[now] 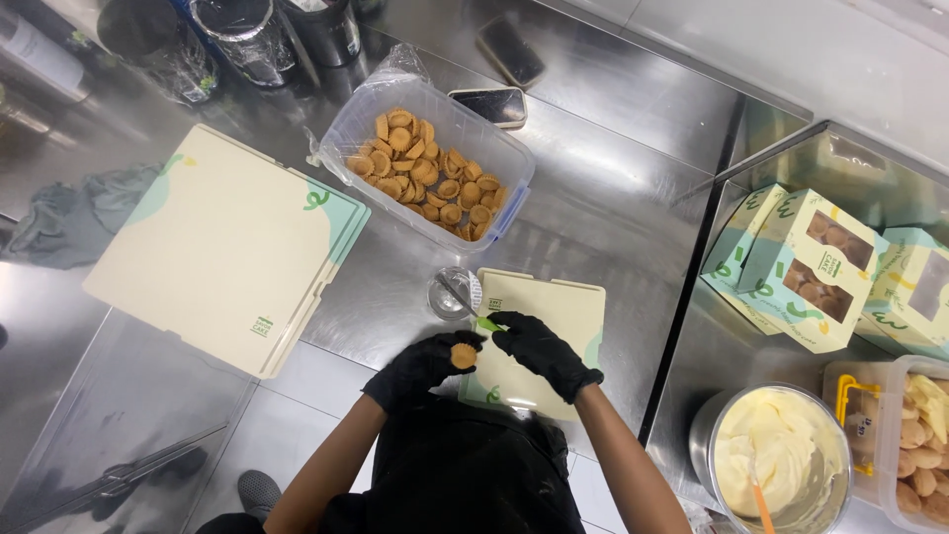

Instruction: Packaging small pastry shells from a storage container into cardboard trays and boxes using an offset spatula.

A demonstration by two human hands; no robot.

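Note:
Both hands wear black gloves over a steel counter (603,227). My left hand (420,366) holds a small round golden tart shell (464,356) between its fingers. My right hand (542,351) pinches a small green piece (488,324) just beside that shell. Beneath the hands lies a cream flat-folded carton (554,307) with green print. A small clear glass dish (454,294) with a thin utensil in it stands just left of the carton. A clear plastic tub (371,119) filled with several more tart shells sits farther back.
A stack of large cream flat cartons (217,247) lies at left. Two phones (489,104) rest behind the tub. At right stand windowed boxes (806,267) of filled tarts, a steel bowl (704,435) of yellow cream, and a tub (840,381) of pastries. Dark containers (247,35) line the back.

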